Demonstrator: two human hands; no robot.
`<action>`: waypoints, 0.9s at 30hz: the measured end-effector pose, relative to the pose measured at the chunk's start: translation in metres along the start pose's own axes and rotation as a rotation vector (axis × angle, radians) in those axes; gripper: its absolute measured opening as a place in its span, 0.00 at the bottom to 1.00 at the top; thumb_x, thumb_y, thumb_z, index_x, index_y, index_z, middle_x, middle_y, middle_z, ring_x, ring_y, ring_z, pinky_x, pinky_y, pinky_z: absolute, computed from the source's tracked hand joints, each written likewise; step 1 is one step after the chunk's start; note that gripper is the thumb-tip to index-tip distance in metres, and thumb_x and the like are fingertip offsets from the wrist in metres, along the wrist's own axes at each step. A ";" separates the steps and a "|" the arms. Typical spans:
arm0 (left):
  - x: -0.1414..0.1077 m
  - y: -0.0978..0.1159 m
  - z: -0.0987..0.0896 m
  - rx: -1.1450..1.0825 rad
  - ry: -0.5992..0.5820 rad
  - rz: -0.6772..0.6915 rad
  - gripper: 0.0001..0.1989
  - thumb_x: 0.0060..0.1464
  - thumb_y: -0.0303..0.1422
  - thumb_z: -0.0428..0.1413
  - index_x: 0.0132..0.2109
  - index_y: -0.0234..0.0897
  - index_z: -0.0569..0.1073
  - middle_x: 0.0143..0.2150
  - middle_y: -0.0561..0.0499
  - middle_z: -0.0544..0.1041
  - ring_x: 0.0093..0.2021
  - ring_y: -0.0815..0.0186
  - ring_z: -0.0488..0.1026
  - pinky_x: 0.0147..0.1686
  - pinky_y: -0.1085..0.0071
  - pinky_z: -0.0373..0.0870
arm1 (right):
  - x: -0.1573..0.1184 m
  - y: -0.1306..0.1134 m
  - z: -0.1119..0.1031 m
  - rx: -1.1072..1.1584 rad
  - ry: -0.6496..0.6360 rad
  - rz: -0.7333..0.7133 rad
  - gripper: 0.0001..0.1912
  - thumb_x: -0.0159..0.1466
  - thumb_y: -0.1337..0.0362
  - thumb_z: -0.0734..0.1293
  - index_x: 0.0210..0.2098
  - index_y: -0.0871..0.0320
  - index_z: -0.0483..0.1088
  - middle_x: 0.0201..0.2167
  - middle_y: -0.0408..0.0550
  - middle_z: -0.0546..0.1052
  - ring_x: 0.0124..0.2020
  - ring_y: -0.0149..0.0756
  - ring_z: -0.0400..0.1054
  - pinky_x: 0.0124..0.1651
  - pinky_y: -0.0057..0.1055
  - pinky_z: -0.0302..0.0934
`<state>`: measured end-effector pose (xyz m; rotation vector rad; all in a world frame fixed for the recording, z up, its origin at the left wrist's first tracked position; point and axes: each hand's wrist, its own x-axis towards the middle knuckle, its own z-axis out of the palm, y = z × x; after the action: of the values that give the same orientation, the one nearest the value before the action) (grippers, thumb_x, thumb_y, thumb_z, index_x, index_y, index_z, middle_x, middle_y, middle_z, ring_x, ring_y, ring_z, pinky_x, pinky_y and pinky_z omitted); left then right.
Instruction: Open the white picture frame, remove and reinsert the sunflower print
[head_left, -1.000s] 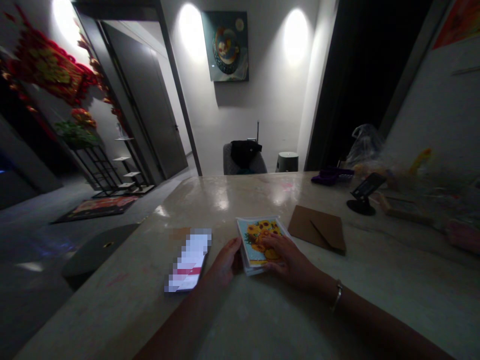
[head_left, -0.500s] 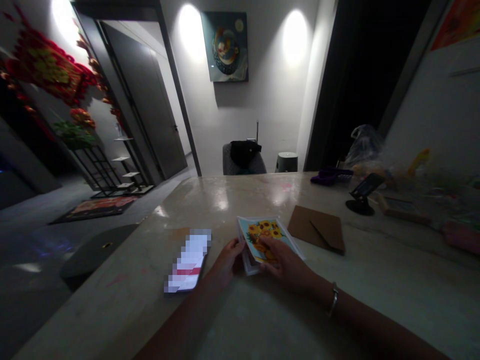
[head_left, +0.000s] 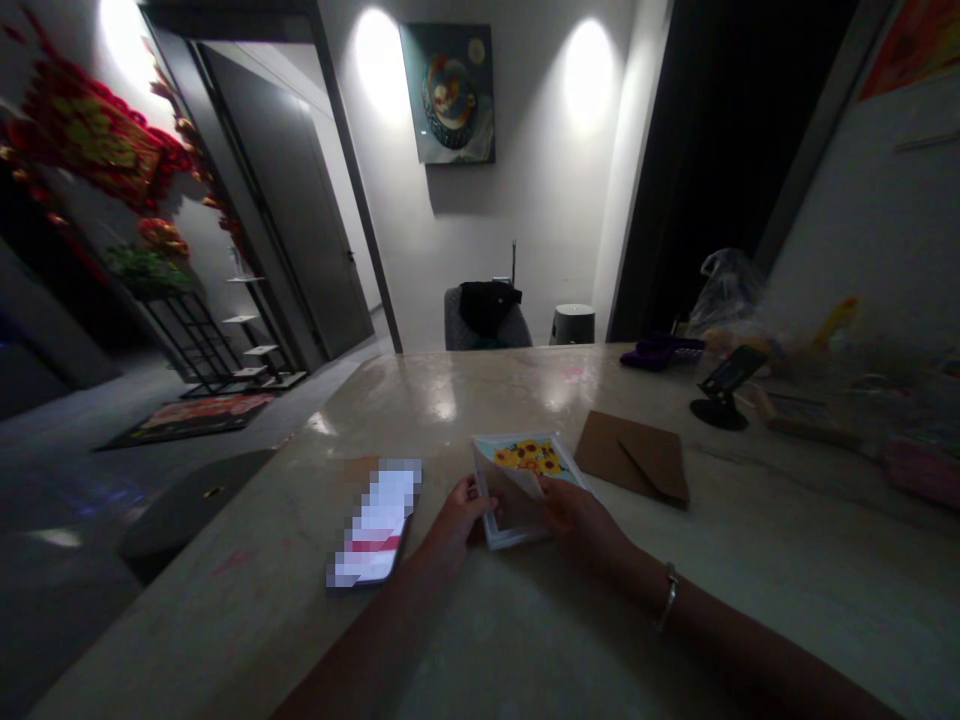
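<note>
One wide, shiny stone surface [head_left: 450, 400]. On it, one flat brown paper envelope [head_left: 634, 460], flap down. Just beside it, one white-edged sunflower card [head_left: 517, 490], held at both sides by the left hand [head_left: 457, 515] and the right hand [head_left: 581, 520], fingers bent in a light pinch. Fewer flowers showing than before, a flap lifted. Near the left hand, a blurred phone [head_left: 373, 522].
</note>
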<state>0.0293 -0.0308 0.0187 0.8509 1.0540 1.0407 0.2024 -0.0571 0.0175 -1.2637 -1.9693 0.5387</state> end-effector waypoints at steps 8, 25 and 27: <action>-0.001 0.002 -0.001 -0.027 -0.012 -0.067 0.05 0.47 0.30 0.53 0.33 0.36 0.65 0.24 0.55 0.70 0.21 0.71 0.69 0.23 0.75 0.64 | 0.006 0.012 -0.006 0.112 0.220 0.225 0.09 0.57 0.63 0.57 0.26 0.60 0.65 0.21 0.43 0.70 0.23 0.31 0.63 0.25 0.25 0.55; -0.004 -0.001 0.000 0.121 0.014 -0.014 0.14 0.42 0.24 0.53 0.38 0.37 0.62 0.22 0.56 0.68 0.20 0.71 0.68 0.22 0.74 0.65 | 0.010 0.021 -0.020 0.862 0.376 0.337 0.21 0.52 0.56 0.64 0.43 0.59 0.63 0.38 0.50 0.74 0.36 0.38 0.69 0.34 0.32 0.63; -0.002 -0.003 -0.002 0.107 0.014 -0.014 0.13 0.41 0.25 0.54 0.38 0.37 0.62 0.22 0.56 0.68 0.20 0.71 0.68 0.22 0.74 0.64 | 0.013 0.022 -0.021 0.958 0.411 0.290 0.21 0.52 0.56 0.64 0.43 0.57 0.62 0.40 0.50 0.74 0.38 0.39 0.69 0.35 0.33 0.64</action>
<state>0.0282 -0.0337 0.0158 0.9224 1.1337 0.9872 0.2287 -0.0370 0.0209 -0.9121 -0.9556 1.0926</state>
